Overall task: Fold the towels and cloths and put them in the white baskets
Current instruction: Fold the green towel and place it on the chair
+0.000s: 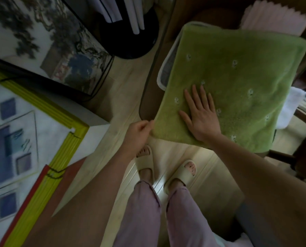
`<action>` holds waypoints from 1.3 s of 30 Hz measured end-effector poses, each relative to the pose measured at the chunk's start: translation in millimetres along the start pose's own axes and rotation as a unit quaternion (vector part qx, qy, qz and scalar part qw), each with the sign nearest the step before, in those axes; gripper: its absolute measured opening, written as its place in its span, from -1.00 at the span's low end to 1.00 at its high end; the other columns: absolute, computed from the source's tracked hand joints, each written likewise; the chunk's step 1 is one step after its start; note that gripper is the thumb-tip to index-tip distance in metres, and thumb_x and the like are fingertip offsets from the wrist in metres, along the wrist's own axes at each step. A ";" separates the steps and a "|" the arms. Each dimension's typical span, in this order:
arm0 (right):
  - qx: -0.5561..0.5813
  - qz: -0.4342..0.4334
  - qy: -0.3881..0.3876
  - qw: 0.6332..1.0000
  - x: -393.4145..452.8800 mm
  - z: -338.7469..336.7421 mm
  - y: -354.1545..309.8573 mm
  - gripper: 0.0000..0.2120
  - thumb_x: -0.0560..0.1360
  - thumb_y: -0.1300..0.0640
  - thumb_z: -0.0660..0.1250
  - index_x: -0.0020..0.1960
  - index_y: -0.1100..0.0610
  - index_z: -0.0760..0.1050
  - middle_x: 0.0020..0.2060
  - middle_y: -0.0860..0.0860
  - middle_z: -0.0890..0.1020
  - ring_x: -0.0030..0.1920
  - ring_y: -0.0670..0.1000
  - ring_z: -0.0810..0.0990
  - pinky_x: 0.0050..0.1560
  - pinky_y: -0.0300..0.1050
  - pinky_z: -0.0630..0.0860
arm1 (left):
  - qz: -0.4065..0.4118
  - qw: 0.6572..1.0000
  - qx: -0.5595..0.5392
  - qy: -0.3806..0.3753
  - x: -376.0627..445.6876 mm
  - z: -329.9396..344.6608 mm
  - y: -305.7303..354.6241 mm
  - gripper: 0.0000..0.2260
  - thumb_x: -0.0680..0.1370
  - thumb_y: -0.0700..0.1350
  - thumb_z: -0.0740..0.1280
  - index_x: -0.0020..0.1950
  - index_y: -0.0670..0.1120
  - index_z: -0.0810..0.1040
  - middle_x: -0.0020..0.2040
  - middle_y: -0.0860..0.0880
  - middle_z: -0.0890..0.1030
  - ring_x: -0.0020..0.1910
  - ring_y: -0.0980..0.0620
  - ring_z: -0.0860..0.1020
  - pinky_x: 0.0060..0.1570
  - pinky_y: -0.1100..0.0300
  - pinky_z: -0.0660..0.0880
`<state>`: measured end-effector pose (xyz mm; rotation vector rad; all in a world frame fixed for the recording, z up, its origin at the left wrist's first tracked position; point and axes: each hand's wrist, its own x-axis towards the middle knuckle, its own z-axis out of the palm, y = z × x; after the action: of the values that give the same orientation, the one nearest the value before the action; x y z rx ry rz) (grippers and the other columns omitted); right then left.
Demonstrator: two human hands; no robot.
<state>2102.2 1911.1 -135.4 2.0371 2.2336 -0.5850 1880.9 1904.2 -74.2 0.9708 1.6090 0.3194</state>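
Lying folded across the top of a white basket, the green towel covers nearly all of it; only the basket's left rim and a strip of its wall show. The basket stands on a dark brown table, near its left edge, and the towel's near corner overhangs that edge above the floor. A pink cloth lies beyond the towel, at the far side. The right hand rests flat on the towel near its near-left corner, fingers straight and spread, gripping nothing. The left hand pinches that corner between thumb and curled fingers. Risk: the towel appears wider than the basket opening, so pressing down may leave it bridging the rim. Pulling the pinched corner could drag the fold open or slide the towel off toward the floor.
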 end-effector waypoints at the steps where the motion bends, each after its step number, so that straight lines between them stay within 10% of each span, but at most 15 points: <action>1: -0.005 -0.004 -0.002 1.000 -0.1 -0.4 -0.7 -0.36 0.61 -0.26 -0.11 0.59 -0.02 -0.17 0.58 0.02 -0.10 0.56 0.03 -0.23 0.53 0.02 -0.29 | 0.044 0.992 0.119 0.008 -0.5 -0.5 -4.9 -0.69 0.61 -0.01 0.26 -0.35 0.04 0.45 -0.45 0.12 0.42 -0.45 0.14 0.36 -0.33 0.21 0.28; 6: -0.004 -0.005 -0.008 1.000 0.6 -1.8 -4.7 -0.34 0.60 -0.28 -0.14 0.59 -0.01 -0.18 0.58 0.04 -0.11 0.56 0.05 -0.23 0.53 0.05 -0.28 | 0.215 0.871 0.427 0.117 5.9 -3.0 -1.6 -0.70 0.57 -0.11 0.24 0.31 -0.06 0.46 0.25 -0.05 0.52 0.20 -0.03 0.47 0.05 0.06 0.46; 10: 0.037 -0.041 0.035 0.998 -13.0 -10.7 -7.6 -0.39 0.64 -0.18 -0.07 0.59 0.06 -0.05 0.58 0.10 -0.01 0.57 0.07 -0.13 0.55 0.05 -0.20 | 0.339 0.746 0.572 -0.043 15.9 11.0 -11.4 -0.51 0.61 0.09 0.06 0.51 -0.05 0.27 0.53 -0.08 0.26 0.51 -0.11 0.22 0.45 -0.12 0.12; 15: 0.159 0.031 0.141 0.977 -75.0 -29.5 11.0 -0.51 0.63 0.03 0.14 0.51 0.18 0.22 0.50 0.14 0.26 0.53 0.10 0.14 0.54 0.07 0.01 | 0.306 0.768 0.561 -0.039 7.2 29.7 8.8 -0.52 0.59 0.09 0.01 0.38 -0.10 0.45 0.37 -0.14 0.46 0.40 -0.16 0.37 0.43 -0.13 0.17; 19: 0.293 0.255 0.218 0.895 -124.5 -44.4 49.8 -0.60 0.62 0.12 0.21 0.43 0.15 0.31 0.34 0.09 0.43 0.36 0.04 0.36 0.40 0.00 0.30 | 0.412 0.749 0.510 -0.096 -7.7 87.9 45.9 -0.53 0.62 0.03 0.03 0.52 -0.07 0.25 0.53 -0.11 0.24 0.53 -0.08 0.14 0.49 0.04 -0.08; 27: 0.554 0.371 0.106 0.738 -152.1 -46.8 109.2 -0.84 0.56 0.20 0.32 0.11 0.22 0.56 -0.04 0.04 0.65 0.02 0.00 0.62 0.04 -0.22 0.58 | 0.372 0.692 0.606 -0.124 13.4 188.9 60.2 -0.41 0.65 0.17 -0.03 0.56 0.01 -0.25 0.58 -0.01 -0.23 0.55 -0.01 -0.26 0.47 0.00 -0.34; 32: 0.391 0.355 0.068 0.847 -154.6 -41.3 128.0 -0.89 0.54 0.11 0.35 -0.08 0.15 0.59 -0.22 0.01 0.64 -0.16 0.01 0.61 -0.13 -0.02 0.56 | 0.357 0.666 0.637 -0.155 24.8 194.3 53.7 -0.30 0.57 0.32 -0.11 0.53 0.02 -0.36 0.55 0.01 -0.36 0.52 0.00 -0.35 0.50 -0.08 -0.28; 39: 0.256 0.364 0.139 0.885 -163.9 -32.9 130.0 -0.71 0.50 0.15 0.39 0.19 0.09 0.43 0.06 -0.04 0.52 0.04 -0.04 0.51 0.05 -0.07 0.54 | 0.409 0.600 0.667 -0.169 22.5 181.7 51.4 -0.13 0.44 0.49 -0.21 0.53 -0.03 -0.39 0.53 -0.08 -0.41 0.51 -0.09 -0.37 0.51 -0.11 -0.23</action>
<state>2255.4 1773.2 -86.7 3.1307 1.2629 -0.8874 2067.9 1899.2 -108.2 2.7284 0.6865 -0.6096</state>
